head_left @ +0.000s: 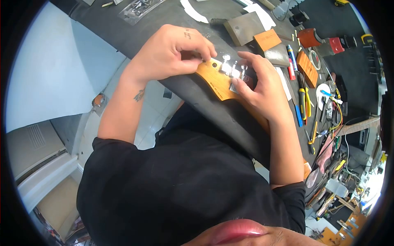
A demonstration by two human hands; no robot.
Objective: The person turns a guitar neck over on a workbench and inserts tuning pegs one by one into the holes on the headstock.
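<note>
A light wooden guitar headstock (220, 87) lies face down near the bench edge, its neck running under my right forearm. Shiny metal tuning machines (234, 70) sit along one side of it. An open round peg hole (214, 64) shows near its tip. My left hand (172, 53) is at the tip, thumb and fingers pinched together beside the hole; whatever they hold is too small or hidden to name. My right hand (262, 84) curls round the tuner side of the headstock, thumb on one side and fingers on the other.
Beyond the hands lie a grey metal block (245, 28) and an orange-brown wooden block (267, 39). To the right are yellow-handled pliers (305, 102), a blue marker (291, 53) and several tools. A plastic bag of metal parts (141, 10) lies at the far left.
</note>
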